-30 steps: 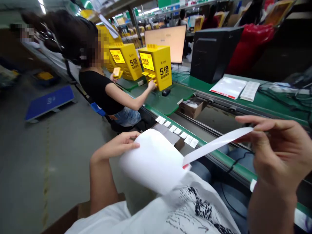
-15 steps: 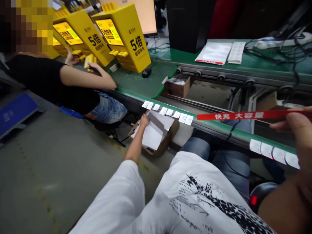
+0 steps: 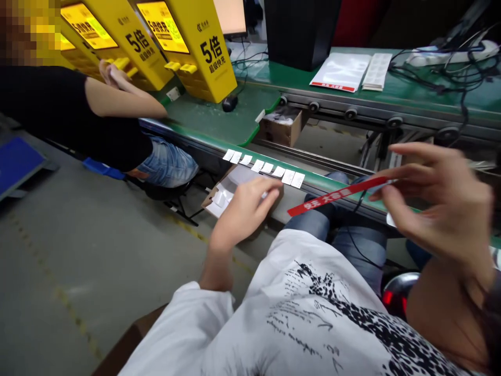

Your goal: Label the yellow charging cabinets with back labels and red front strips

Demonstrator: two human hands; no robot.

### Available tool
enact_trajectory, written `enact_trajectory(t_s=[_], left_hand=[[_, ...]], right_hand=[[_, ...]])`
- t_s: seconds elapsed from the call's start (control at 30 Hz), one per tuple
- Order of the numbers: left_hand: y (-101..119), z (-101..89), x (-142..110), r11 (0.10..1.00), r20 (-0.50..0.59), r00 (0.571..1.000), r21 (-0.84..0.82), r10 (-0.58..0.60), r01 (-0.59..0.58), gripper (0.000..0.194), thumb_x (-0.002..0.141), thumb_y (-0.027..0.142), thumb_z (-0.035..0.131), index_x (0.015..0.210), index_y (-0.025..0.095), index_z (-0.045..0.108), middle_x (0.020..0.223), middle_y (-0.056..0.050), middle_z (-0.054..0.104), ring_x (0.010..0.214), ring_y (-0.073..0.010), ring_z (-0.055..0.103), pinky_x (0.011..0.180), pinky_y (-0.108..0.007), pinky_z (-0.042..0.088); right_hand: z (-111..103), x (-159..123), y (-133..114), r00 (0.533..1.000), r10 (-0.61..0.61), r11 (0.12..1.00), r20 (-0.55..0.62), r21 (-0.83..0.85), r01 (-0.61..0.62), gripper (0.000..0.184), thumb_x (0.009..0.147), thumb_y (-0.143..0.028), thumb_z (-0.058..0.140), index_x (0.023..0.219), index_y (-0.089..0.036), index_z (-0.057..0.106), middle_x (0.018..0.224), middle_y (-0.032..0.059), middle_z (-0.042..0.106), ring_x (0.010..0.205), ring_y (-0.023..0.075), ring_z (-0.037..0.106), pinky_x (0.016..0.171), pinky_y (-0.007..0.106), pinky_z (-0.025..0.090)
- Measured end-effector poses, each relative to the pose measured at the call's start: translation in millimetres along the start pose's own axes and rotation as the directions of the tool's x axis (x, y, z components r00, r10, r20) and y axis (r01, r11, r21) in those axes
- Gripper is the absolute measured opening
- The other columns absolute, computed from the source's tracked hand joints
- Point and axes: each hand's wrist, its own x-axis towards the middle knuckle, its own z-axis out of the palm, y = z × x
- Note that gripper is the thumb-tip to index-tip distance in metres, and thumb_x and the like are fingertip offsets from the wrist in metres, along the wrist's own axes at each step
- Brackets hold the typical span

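Red printed strip (image 3: 336, 196) pinched in our right hand (image 3: 434, 203), thumb and fingers closed, held up clear of the bench. Our left hand (image 3: 245, 209) curls over cardboard box (image 3: 213, 203), hold unclear. White labels (image 3: 262, 167) line green rail (image 3: 336, 184), likely for easy reach.

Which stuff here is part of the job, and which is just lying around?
Job: right hand pinching a red printed strip; left hand over an open cardboard box holding white paper; white labels along the green conveyor edge.

Lying around: computer mouse, black PC tower, paper sheets, power strip.
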Motion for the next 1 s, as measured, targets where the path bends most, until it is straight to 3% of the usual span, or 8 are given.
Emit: enact_trajectory(t_s=[0.07,0.17,0.6,0.73,0.8,0.9,0.93,1.0], left_hand=[[22.6,4.0,7.6,0.993,-0.213,0.970,-0.005,0.118,-0.122,0.026,0.099,0.026,0.055,0.121,0.017,0.066,0.113,-0.007,0.071,0.104,-0.0163,0.065,0.094,-0.029,0.051],[37.3,28.2,20.0,0.971,-0.213,0.948,0.000,0.235,-0.241,0.028,0.094,0.025,0.064,0.121,0.017,0.066,0.122,-0.008,0.066,0.115,-0.0166,0.061,0.101,-0.030,0.049],[32.5,68.0,33.6,0.959,-0.361,0.889,0.131,0.282,-0.251,0.013,0.094,0.016,0.062,0.101,0.019,0.073,0.094,-0.004,0.071,0.091,-0.0161,0.064,0.083,-0.031,0.050],[25.4,60.2,28.1,0.968,-0.431,0.869,0.163,0.243,-0.190,0.010,0.093,0.015,0.063,0.094,0.017,0.073,0.091,-0.003,0.069,0.090,-0.0162,0.064,0.084,-0.031,0.049],[18.7,51.6,23.4,0.983,-0.471,0.865,0.130,0.174,-0.127,0.009,0.092,0.016,0.064,0.095,0.017,0.073,0.092,-0.003,0.069,0.090,-0.0155,0.064,0.085,-0.030,0.050],[6.9,39.1,15.0,0.998,-0.482,0.875,0.055,0.046,-0.022,0.010,0.092,0.021,0.065,0.096,0.018,0.074,0.096,-0.003,0.070,0.097,-0.0171,0.065,0.092,-0.031,0.051],[3.1,35.5,12.0,0.999,-0.486,0.874,0.033,0.005,0.013,0.012,0.092,0.023,0.066,0.099,0.018,0.074,0.099,-0.004,0.070,0.100,-0.0182,0.065,0.094,-0.032,0.051],[-3.7,28.8,6.2,0.997,-0.508,0.859,0.008,-0.065,0.081,0.020,0.092,0.025,0.066,0.109,0.019,0.074,0.107,-0.006,0.070,0.108,-0.0204,0.063,0.099,-0.035,0.050]], right_hand=[[9.8,4.2,-5.6,0.964,-0.102,0.994,0.246,-0.019,0.110,0.066,0.080,-0.007,0.057,0.144,-0.020,0.048,0.105,0.0048,0.071,0.075,0.0136,0.070,0.064,0.023,0.055],[21.7,8.0,-11.3,0.886,-0.120,0.993,0.448,0.063,0.103,0.077,0.078,-0.002,0.049,0.151,-0.022,0.035,0.112,0.0043,0.070,0.079,0.0141,0.071,0.067,0.023,0.056],[19.6,4.7,-20.9,0.902,0.031,0.966,0.431,0.220,-0.139,0.079,0.084,-0.007,0.046,0.158,-0.026,0.024,0.129,0.0095,0.064,0.097,0.0191,0.071,0.079,0.027,0.059],[13.5,-11.0,12.3,0.916,0.187,0.928,0.355,0.242,-0.284,0.058,0.087,-0.014,0.055,0.144,-0.021,0.047,0.133,0.0129,0.061,0.103,0.0209,0.069,0.083,0.030,0.059],[17.3,-29.7,43.7,0.825,0.241,0.806,0.510,0.369,-0.463,0.036,0.088,-0.022,0.059,0.123,-0.015,0.061,0.113,0.0133,0.070,0.094,0.0203,0.070,0.080,0.030,0.059],[36.4,-71.0,91.3,0.462,0.145,0.511,0.875,0.333,-0.792,0.036,0.087,-0.041,0.062,0.105,-0.010,0.066,0.096,0.0156,0.073,0.082,0.0221,0.072,0.074,0.033,0.059],[43.0,-85.6,103.8,0.405,0.193,0.508,0.894,0.262,-0.820,0.039,0.085,-0.045,0.063,0.105,-0.011,0.068,0.100,0.0164,0.073,0.088,0.0242,0.072,0.078,0.036,0.059],[48.7,-111.5,121.6,0.500,0.414,0.618,0.761,0.168,-0.768,0.039,0.078,-0.044,0.069,0.102,-0.013,0.070,0.113,0.0165,0.070,0.108,0.0279,0.067,0.095,0.039,0.054]])
